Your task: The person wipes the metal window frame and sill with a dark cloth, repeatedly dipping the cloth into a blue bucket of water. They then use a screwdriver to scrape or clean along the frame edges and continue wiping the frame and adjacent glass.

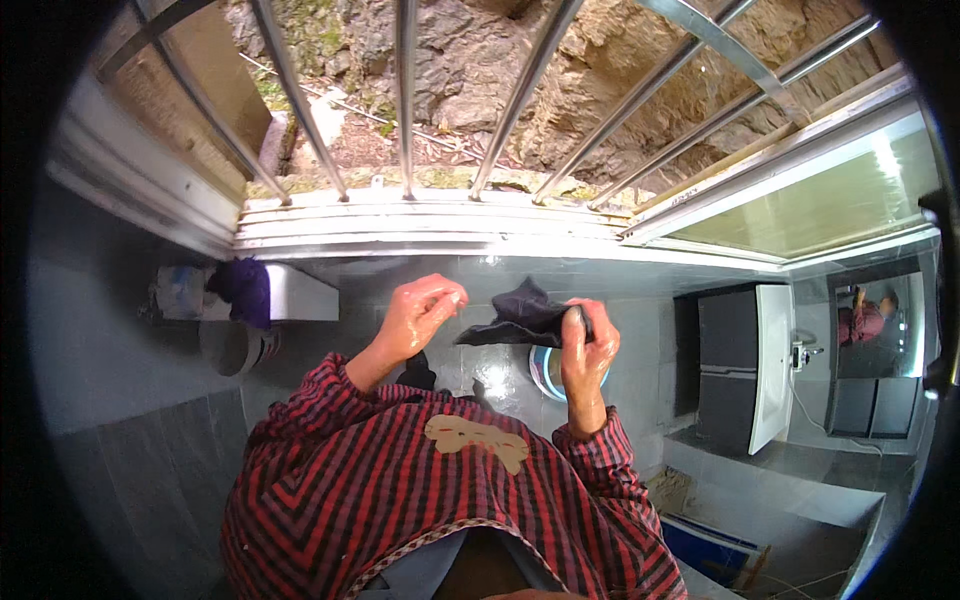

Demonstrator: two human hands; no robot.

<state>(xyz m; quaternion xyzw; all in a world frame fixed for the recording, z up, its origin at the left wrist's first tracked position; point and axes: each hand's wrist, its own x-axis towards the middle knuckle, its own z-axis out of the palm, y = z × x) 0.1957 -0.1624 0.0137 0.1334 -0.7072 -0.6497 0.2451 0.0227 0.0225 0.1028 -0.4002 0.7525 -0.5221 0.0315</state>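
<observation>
A small dark fabric item (517, 311), creased and with a pointed upper corner, is gripped at its right end by my right hand (589, 337). The thumb presses on top, and the cloth sticks out towards the left. My left hand (420, 311) is a short way left of the cloth and apart from it. Its fingers curl in towards the thumb, with nothing visible in them. Both hands look wet. Partly hidden behind my right hand and wrist, a round tub with a light blue rim (538, 375) stands on the grey tiled floor (491, 379).
Metal bars (405, 97) cross the window above a white sill (435, 225). A purple cloth (251, 289) hangs over a white ledge (304, 292) at left, above a bucket (229, 349). At right are a dark cabinet with a white top (769, 367) and a mirror (877, 322).
</observation>
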